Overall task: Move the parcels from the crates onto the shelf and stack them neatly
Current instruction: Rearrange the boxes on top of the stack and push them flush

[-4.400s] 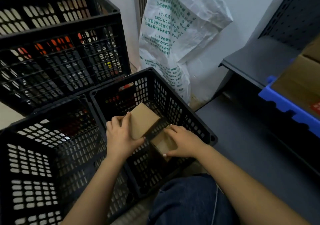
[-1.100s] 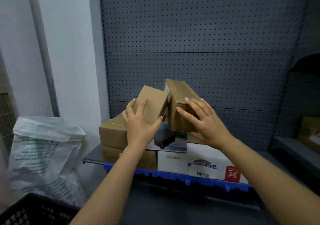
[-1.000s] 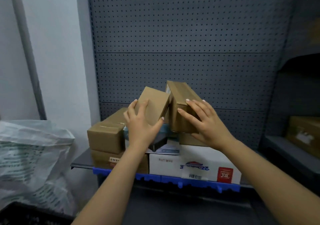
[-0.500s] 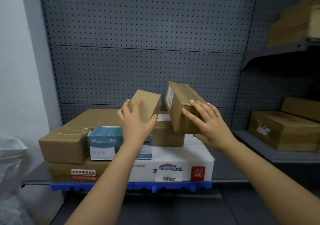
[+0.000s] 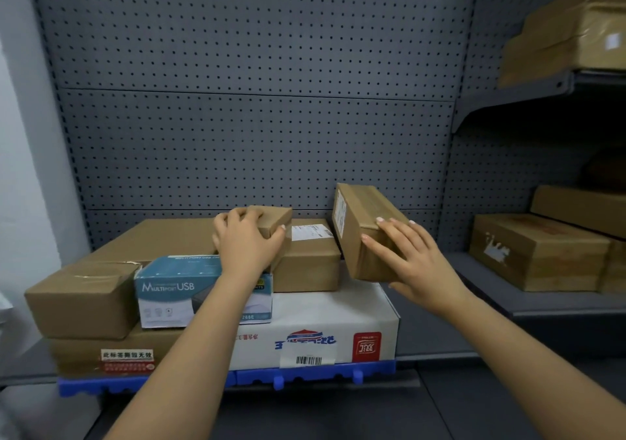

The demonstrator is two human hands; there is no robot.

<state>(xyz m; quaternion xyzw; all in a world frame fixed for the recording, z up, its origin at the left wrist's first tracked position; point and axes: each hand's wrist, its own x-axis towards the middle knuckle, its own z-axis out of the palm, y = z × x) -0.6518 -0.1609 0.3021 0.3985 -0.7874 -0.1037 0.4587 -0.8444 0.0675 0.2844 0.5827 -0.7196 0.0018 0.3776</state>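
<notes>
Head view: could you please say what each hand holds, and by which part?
The left hand grips a small brown box over its top; the right hand holds a longer tilted box by its right side.

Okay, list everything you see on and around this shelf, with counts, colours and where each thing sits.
small parcel: one, brown, gripped above the stack
long parcel: one, brown, tilted, over the white carton's right end
brown boxes: at least three, in the stack
USB box: one, blue and white, stack's front
white carton: one, stack's bottom
pallet: one, blue, under the stack
shelf: one, grey, pegboard-backed
side boxes: several, brown, right shelves
left hand: grips small parcel
right hand: holds long parcel
</notes>
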